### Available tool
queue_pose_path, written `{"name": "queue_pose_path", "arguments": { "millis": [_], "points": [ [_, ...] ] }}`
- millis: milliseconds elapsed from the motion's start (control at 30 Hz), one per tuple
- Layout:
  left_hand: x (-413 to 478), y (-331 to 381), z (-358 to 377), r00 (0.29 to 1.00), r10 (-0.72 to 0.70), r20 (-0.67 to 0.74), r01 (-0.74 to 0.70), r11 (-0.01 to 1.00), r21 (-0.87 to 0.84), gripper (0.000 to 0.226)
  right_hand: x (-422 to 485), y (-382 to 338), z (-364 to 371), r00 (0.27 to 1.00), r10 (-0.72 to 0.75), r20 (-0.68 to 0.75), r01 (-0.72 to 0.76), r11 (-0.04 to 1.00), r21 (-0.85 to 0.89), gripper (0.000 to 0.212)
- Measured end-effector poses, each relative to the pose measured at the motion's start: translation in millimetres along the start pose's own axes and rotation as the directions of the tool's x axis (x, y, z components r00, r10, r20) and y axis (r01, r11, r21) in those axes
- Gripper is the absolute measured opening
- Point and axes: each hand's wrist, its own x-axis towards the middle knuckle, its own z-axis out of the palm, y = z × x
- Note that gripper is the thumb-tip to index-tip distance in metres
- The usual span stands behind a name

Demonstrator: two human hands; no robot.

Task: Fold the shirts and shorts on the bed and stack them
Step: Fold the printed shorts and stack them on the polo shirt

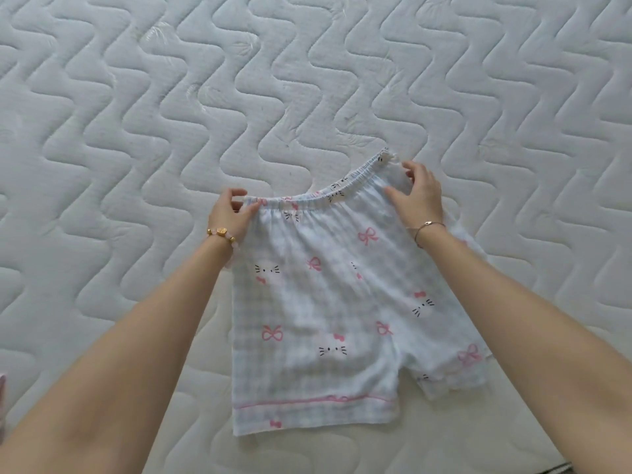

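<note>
A pair of pale blue checked shorts with pink bows and cat faces lies on the white quilted mattress, waistband away from me, legs toward me. My left hand pinches the left end of the elastic waistband between thumb and fingers. My right hand holds the right part of the waistband, fingers curled into the cloth just below the elastic. The waistband is slightly lifted and gapes open between the two hands. The right leg of the shorts is partly rumpled under my right forearm.
The mattress fills the whole view, with bare quilted surface on all sides of the shorts. A sliver of pinkish cloth shows at the left edge. The mattress's near edge runs along the bottom right corner.
</note>
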Motion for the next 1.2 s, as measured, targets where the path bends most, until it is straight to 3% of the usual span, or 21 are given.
{"name": "queue_pose_path", "arguments": {
  "millis": [133,300,500,600,667,767,933,1200],
  "points": [
    [-23.8,-25.6,-10.8,0.996,-0.062,0.066,0.063,0.998,-0.010,0.042,-93.9,14.0,-18.9,0.995,-0.003,-0.105,0.009,0.999,0.052,0.047],
    [-69.2,-58.3,-26.8,0.978,-0.142,0.151,0.158,0.982,-0.100,0.033,-242.0,33.0,-15.3,0.926,0.367,-0.088,-0.313,0.876,0.367,0.021],
    [-99.9,-93.3,-41.2,0.959,-0.184,0.215,0.216,0.966,-0.139,0.014,-357.2,49.0,46.2,0.703,0.674,0.227,-0.692,0.573,0.440,0.015],
    [-114.2,-102.2,-42.5,0.954,-0.174,0.243,0.213,0.966,-0.144,0.020,-376.6,40.3,78.2,0.541,0.734,0.410,-0.807,0.315,0.500,0.009],
    [-120.3,-110.0,-42.7,0.946,-0.172,0.275,0.218,0.965,-0.147,0.020,-379.8,27.7,90.3,0.478,0.723,0.499,-0.812,0.148,0.564,0.010],
    [-124.2,-119.3,-42.8,0.937,-0.176,0.303,0.234,0.958,-0.168,0.016,-377.8,13.4,102.3,0.484,0.662,0.572,-0.793,0.054,0.607,0.007],
    [-117.8,-114.7,-41.9,0.920,-0.201,0.337,0.286,0.931,-0.227,0.012,-362.7,-4.9,123.6,0.499,0.611,0.615,-0.725,-0.095,0.682,0.019],
    [-73.7,-64.5,-34.5,0.912,-0.163,0.377,0.294,0.900,-0.323,0.022,-350.8,-14.9,141.3,0.469,0.634,0.615,-0.733,-0.109,0.671,0.020]
  ]
}}
